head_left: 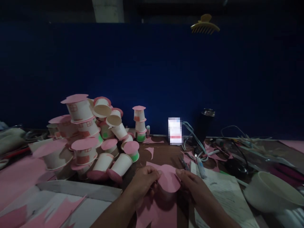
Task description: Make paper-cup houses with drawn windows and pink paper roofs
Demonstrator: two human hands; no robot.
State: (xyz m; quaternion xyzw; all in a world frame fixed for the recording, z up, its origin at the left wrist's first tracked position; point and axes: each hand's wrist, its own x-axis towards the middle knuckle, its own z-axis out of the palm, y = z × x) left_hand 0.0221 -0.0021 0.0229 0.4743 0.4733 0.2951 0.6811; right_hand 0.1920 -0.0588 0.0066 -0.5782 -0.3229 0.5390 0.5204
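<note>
The pink paper disc [169, 179] lies directly between the two hands, above the pink sheet [163, 217] at the near side of the tabletop [162, 153]. The left hand [147, 179] pinches its left edge, thumb uppermost; the right hand [191, 183] pinches the opposite edge in the same manner. Neither hand is clearly nearer. The disc is round and presents no distinct long axis; the line between the grips runs crosswise, left to right. Whether anything supports its underside cannot be told.
</note>
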